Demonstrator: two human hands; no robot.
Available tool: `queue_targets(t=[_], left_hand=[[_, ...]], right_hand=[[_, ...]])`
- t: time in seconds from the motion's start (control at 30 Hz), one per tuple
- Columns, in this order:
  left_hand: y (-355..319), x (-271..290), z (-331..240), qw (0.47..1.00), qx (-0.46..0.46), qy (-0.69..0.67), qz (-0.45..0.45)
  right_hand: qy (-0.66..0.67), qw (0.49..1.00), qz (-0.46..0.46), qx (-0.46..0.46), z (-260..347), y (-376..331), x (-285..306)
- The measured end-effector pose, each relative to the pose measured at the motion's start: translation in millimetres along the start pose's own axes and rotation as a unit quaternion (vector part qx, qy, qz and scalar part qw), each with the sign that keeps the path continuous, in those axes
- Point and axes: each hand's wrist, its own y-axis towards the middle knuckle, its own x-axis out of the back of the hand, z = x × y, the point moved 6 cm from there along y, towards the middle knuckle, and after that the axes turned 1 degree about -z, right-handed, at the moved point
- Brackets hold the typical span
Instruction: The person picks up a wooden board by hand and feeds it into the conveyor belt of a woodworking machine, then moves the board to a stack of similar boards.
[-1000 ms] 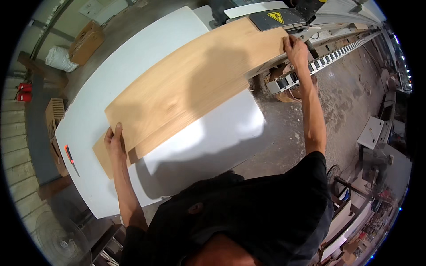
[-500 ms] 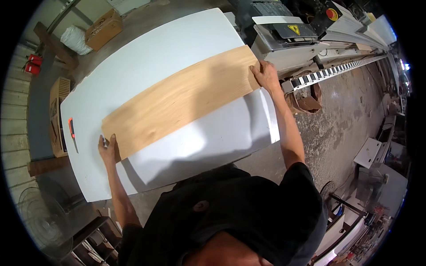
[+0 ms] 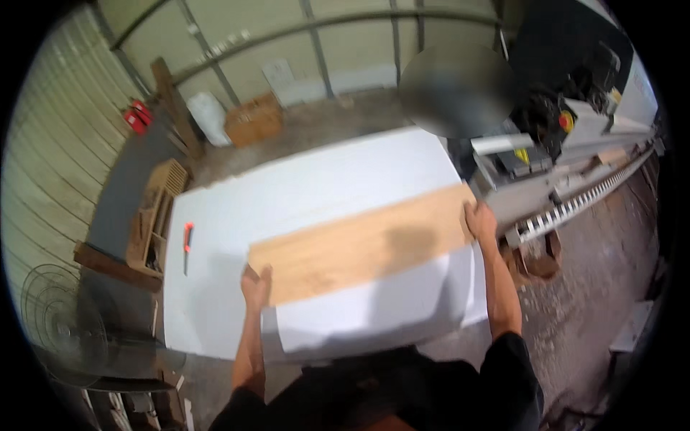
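Observation:
A long, light-brown wooden board [image 3: 345, 248] lies slantwise over a white sheet-topped table [image 3: 309, 179], its right end farther from me. My left hand [image 3: 256, 287] is closed on the board's left end, thumb on the near side. At the opposite end my right hand [image 3: 480, 220] grips the right edge, with its thumb over the top face. The fingers under the board are hidden. To the left of the board, an orange-and-black hand tool with a narrow dark blade [image 3: 187, 248] rests on the white surface.
A machine with a red stop button [image 3: 566, 121] and a striped rail [image 3: 575, 205] stands right of the table. A fan [image 3: 65, 327] is at the lower left. Past the far edge are a cardboard box [image 3: 254, 121] and a white sack [image 3: 208, 118].
My view has tilted up, showing more of the far wall. The left hand, its thumb and fingers apart beside the board's end before, now closes on it. My right hand keeps its grip.

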Motion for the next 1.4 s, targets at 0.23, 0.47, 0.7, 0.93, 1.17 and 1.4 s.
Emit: queue_targets(t=[0.23,0.47,0.7,0.93,1.17,1.4], left_hand=[[-1,4,29,0.998,0.019,-0.055,-0.034],[-11,11,-3,0.992,0.000,0.081,-0.094],[-10,9,4,0.995,-0.028,0.077,-0.056],[9,13,25,0.999,-0.021,0.047,-0.005],[9,3,20,0.997,0.046,0.067,-0.009],[-1,9,27,0.999,0.038,0.013,-0.029]], right_hand=[[0.006,0.998,-0.043,0.043,7,-5,0],[0.007,0.998,-0.052,0.045,15,-7,6],[0.006,0.999,-0.037,0.013,0,-20,5],[0.027,1.000,-0.005,0.012,8,7,-15],[-0.011,0.999,-0.038,0.010,4,17,-1],[-0.033,0.999,-0.021,0.015,0,10,-6]])
